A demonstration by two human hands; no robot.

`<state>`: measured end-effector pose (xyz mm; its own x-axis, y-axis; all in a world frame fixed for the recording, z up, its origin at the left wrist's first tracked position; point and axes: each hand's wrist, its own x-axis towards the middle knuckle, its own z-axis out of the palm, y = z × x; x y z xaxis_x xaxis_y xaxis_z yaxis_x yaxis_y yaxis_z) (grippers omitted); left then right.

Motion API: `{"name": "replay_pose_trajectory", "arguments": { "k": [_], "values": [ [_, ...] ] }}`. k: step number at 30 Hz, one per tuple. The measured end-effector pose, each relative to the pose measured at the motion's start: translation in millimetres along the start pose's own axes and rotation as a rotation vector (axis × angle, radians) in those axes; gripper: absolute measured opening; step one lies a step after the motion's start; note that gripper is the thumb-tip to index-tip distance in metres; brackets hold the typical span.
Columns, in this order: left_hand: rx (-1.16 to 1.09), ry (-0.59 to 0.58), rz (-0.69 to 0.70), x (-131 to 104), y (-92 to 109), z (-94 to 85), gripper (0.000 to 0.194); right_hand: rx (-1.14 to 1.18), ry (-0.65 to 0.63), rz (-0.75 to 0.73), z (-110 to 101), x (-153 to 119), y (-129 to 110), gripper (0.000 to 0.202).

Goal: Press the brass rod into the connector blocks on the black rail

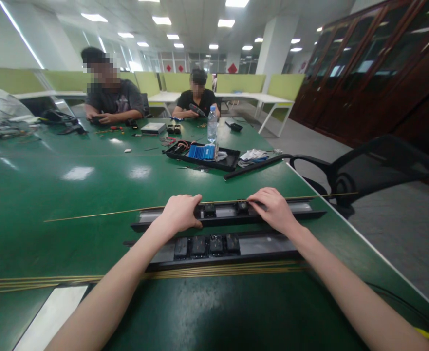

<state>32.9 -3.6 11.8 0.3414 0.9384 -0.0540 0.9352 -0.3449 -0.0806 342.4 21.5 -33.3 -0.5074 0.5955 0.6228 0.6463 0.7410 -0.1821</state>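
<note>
My left hand (pixel 179 213) is closed around the far black channel (pixel 229 222), thumb on its near wall and fingers over its far side. Two small black square blocks sit inside this channel, one block (pixel 209 210) beside my left hand and another block (pixel 242 207) by my right fingertips. A long thin brass rod (pixel 90 215) runs along the channel's far edge and sticks out past both ends. My right hand (pixel 272 207) pinches at this rod; its fingertips partly hide the contact. Nearer to me lies a second black channel (pixel 269 242) holding several black blocks (pixel 198 246) in a row.
Several brass rods (pixel 214 271) lie along the near channel. A white-topped flat object (pixel 51 317) is at the left. Beyond are a black tray (pixel 231 158), a water bottle (pixel 212 126) and a black strip (pixel 254 168). A chair (pixel 375 161) stands right; other people sit across the green table (pixel 53 195).
</note>
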Motion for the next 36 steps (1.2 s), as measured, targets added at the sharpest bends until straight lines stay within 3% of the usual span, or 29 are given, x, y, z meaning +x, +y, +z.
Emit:
{"name": "replay_pose_trajectory", "arguments": {
  "k": [36],
  "values": [
    [0.018,-0.022,-0.017,0.1,-0.4,-2.2,0.058,0.013,0.001,0.009,2.4,-2.0,3.9,0.023]
  ]
}}
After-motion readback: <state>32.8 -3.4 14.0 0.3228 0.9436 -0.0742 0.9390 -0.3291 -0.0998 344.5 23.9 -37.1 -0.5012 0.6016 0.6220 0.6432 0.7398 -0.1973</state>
